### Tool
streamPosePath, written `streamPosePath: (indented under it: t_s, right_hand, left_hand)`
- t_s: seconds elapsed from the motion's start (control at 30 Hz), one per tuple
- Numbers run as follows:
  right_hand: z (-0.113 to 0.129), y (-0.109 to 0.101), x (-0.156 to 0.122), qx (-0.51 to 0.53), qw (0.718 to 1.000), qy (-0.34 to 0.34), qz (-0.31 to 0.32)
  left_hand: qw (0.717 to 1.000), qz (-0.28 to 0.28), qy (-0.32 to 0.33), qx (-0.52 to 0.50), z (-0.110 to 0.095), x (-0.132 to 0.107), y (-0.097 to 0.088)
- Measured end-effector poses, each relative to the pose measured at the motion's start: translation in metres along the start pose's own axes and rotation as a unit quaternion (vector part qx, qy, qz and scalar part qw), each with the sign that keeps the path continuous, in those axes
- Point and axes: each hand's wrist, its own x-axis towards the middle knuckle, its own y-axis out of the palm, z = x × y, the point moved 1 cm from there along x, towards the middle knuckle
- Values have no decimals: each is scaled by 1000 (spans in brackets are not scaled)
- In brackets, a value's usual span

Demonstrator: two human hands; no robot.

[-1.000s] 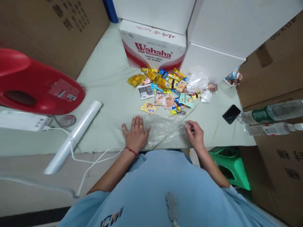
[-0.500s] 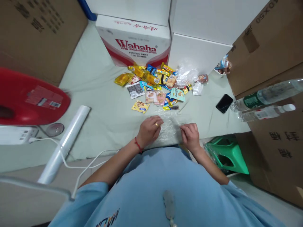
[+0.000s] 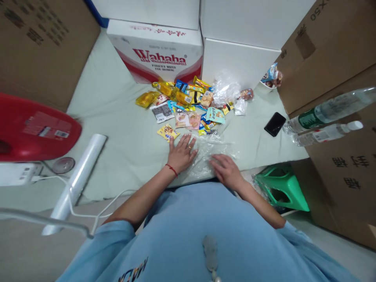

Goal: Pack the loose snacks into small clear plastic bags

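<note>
A clear plastic bag (image 3: 202,158) lies crinkled on the table in front of me. My left hand (image 3: 181,152) rests flat with fingers spread on the bag's left part, a ring on one finger. On the right side of the bag lies my right hand (image 3: 225,168), palm down, fingers stretched out. Just beyond my left fingertips is a yellow cookie packet (image 3: 168,132). Behind the bag sits a heap of wrapped snacks, among them a pink biscuit packet (image 3: 188,120), a light green packet (image 3: 215,115) and yellow packets (image 3: 147,99).
A white and red water carton (image 3: 158,58) stands behind the snacks. On the right are a black phone (image 3: 275,124) and two plastic bottles (image 3: 317,115). To the left lie a roll of clear film (image 3: 76,180), a white cable and a red object (image 3: 38,127).
Both hands have gone from closed fingers at the bag to outstretched fingers laid on it. My left hand reaches slightly farther forward, and the bag looks more spread out.
</note>
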Motion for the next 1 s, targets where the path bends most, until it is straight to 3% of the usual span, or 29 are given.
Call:
streamPosePath:
  t_s: [0.07, 0.13, 0.27, 0.33, 0.4, 0.47, 0.53, 0.6, 0.67, 0.77, 0.87, 0.93, 1.0]
  right_hand:
    - [10, 5, 0, 55, 992, -27, 106]
    - [15, -2, -8, 112, 979, -30, 169]
    - [25, -38, -30, 194, 956, -36, 216]
    - [27, -52, -28, 197, 967, 0, 162]
    - [21, -58, -12, 159, 983, 86, 26]
    - [3, -58, 16, 91, 971, 180, -127]
    - [-20, -54, 50, 27, 947, 245, -207]
    - [-42, -46, 85, -6, 939, 293, -179]
    - [-56, -38, 113, -1, 940, 328, -96]
    - [-59, -27, 131, 75, 958, 276, -7]
    - [-59, -24, 124, 164, 968, 169, -87]
    - [-68, -28, 114, 179, 956, 173, -153]
    - [-83, -37, 106, 144, 946, 228, -179]
  left_hand:
    - [1000, -2, -10, 7, 4, -1, -1]
    - [1000, 0, -21, 9, 8, -1, -3]
    - [999, 10, -30, -10, 10, 3, -8]
    - [999, -10, -33, -21, 6, 2, -13]
    - [998, -57, -37, -16, -1, -2, -20]
    - [993, -108, -42, -1, -10, -8, -27]
    - [992, -124, -28, 4, -18, -16, -29]
    - [996, -89, 4, -4, -24, -22, -26]
    - [999, -35, 24, -9, -26, -26, -18]
    - [1000, 6, -18, 7, -22, -33, -7]
    - [998, 7, -62, 19, -14, -40, -3]
    - [998, 5, -67, 19, -8, -44, -2]
    - [998, 7, -67, 18, -5, -46, -3]
